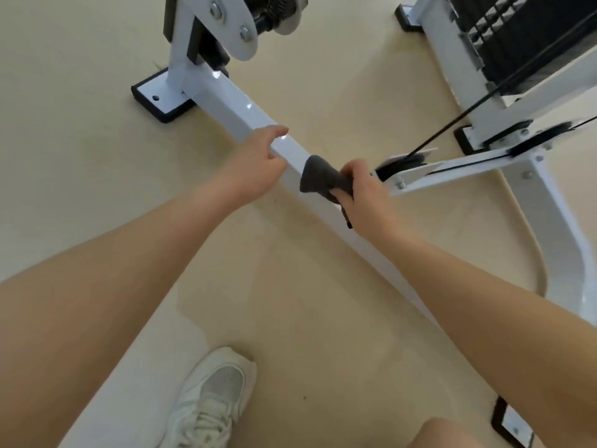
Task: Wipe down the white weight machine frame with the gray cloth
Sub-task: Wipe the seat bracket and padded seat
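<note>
Gray cloth (323,179) is bunched in the right hand (365,189), whose fingers are curled round it, and it is pressed onto the top of the white frame bar (239,108) that runs from 11 o'clock down to 4 o'clock across the floor (80,59). The left hand (255,160) is laid on the same bar just beside the cloth, toward 10 o'clock, fingers loosely bent over the edge and nothing held.

Several risks can be judged from here. Because the cloth is wadded, only a narrow strip is likely covered on each pass, and the bar's sides could be missed. At 2 o'clock of the right hand, a black cable (452,124) and pulley bracket (407,169) lie close; the knuckles or a loose cloth tail could be caught there. The left hand's fingers could be run into if the stroke is carried toward 11 o'clock.
</note>
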Demonstrator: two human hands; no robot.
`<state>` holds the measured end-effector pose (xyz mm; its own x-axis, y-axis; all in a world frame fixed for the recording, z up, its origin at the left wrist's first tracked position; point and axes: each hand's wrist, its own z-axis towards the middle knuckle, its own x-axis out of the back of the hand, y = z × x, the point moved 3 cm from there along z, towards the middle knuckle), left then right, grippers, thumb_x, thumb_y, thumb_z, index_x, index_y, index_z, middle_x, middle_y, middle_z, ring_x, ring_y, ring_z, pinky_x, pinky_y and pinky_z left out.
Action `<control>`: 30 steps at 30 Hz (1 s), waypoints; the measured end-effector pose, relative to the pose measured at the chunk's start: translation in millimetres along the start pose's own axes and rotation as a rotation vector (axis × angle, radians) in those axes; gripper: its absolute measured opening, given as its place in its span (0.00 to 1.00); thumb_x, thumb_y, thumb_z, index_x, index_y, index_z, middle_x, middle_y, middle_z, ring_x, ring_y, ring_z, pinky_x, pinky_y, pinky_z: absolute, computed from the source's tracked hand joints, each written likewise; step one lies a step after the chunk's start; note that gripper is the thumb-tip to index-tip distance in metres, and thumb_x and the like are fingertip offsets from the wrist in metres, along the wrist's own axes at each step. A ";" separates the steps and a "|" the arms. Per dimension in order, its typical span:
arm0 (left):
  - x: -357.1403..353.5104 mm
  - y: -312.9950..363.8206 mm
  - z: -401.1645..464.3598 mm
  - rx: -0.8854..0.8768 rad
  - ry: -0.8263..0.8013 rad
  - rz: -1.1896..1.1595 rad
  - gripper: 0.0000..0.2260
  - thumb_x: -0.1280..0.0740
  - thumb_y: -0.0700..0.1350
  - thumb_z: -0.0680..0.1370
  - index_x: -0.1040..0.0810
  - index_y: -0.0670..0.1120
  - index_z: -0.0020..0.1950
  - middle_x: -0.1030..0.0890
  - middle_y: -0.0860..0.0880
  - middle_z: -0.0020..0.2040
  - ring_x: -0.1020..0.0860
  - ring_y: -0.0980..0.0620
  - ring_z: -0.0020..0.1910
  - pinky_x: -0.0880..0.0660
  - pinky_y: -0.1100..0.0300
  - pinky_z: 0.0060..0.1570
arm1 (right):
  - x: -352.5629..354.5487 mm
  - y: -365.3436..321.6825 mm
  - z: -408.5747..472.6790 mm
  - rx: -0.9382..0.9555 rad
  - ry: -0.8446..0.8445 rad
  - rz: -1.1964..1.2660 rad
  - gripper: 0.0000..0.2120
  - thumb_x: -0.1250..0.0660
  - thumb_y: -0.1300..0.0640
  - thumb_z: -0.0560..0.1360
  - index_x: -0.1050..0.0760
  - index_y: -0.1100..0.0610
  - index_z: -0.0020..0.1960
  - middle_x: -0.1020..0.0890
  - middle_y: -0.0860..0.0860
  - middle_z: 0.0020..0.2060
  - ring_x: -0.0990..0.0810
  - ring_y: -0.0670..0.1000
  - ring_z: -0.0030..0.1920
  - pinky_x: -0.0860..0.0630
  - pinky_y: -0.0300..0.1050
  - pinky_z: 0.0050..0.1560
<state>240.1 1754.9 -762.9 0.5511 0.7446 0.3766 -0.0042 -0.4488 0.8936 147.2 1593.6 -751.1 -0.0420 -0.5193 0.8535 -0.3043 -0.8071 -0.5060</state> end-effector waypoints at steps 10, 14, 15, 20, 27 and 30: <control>-62.4 109.3 -140.2 -0.159 -0.126 -0.240 0.10 0.39 0.48 0.76 0.24 0.54 0.55 0.21 0.58 0.49 0.24 0.66 0.49 0.29 0.74 0.50 | 99.2 -7.2 -112.8 0.126 -0.114 0.429 0.06 0.40 0.59 0.78 0.24 0.55 0.48 0.23 0.49 0.37 0.25 0.46 0.39 0.28 0.40 0.40; -74.2 144.8 -185.0 -0.170 -0.120 -0.198 0.15 0.34 0.46 0.73 0.26 0.51 0.59 0.21 0.51 0.54 0.23 0.55 0.55 0.26 0.64 0.53 | 138.0 -11.0 -151.6 0.096 -0.195 0.579 0.06 0.42 0.60 0.80 0.27 0.52 0.51 0.20 0.54 0.44 0.21 0.50 0.44 0.23 0.45 0.46; -74.7 155.6 -194.1 -0.170 -0.061 -0.149 0.13 0.35 0.45 0.75 0.26 0.51 0.59 0.21 0.51 0.53 0.23 0.55 0.55 0.26 0.64 0.53 | 148.0 -13.1 -159.7 0.081 -0.210 0.624 0.06 0.42 0.59 0.80 0.29 0.51 0.49 0.19 0.53 0.43 0.20 0.50 0.43 0.22 0.45 0.44; -62.1 212.9 -244.6 -0.169 0.141 0.076 0.08 0.40 0.49 0.79 0.25 0.47 0.50 0.21 0.52 0.43 0.24 0.54 0.44 0.28 0.61 0.41 | 187.8 -40.4 -194.7 0.121 -0.320 0.709 0.12 0.46 0.57 0.80 0.26 0.50 0.45 0.20 0.48 0.37 0.22 0.44 0.40 0.26 0.37 0.39; -20.1 270.5 -292.9 -0.195 0.265 0.132 0.12 0.39 0.50 0.79 0.23 0.42 0.51 0.20 0.43 0.46 0.22 0.46 0.46 0.24 0.50 0.48 | 236.2 -105.0 -226.3 0.371 -0.362 0.617 0.03 0.37 0.51 0.77 0.25 0.45 0.47 0.17 0.39 0.36 0.19 0.37 0.39 0.25 0.29 0.36; -1.3 297.1 -294.5 -0.226 0.256 0.155 0.12 0.39 0.49 0.79 0.23 0.42 0.50 0.20 0.44 0.45 0.22 0.48 0.45 0.24 0.52 0.47 | 265.2 -127.6 -216.8 0.381 -0.228 0.573 0.07 0.37 0.57 0.77 0.26 0.45 0.45 0.18 0.38 0.36 0.21 0.36 0.38 0.25 0.29 0.38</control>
<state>-7.6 1766.0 -426.0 0.3035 0.7883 0.5352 -0.2714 -0.4669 0.8416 -31.5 1619.8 -433.2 0.1167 -0.9020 0.4156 0.0610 -0.4111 -0.9095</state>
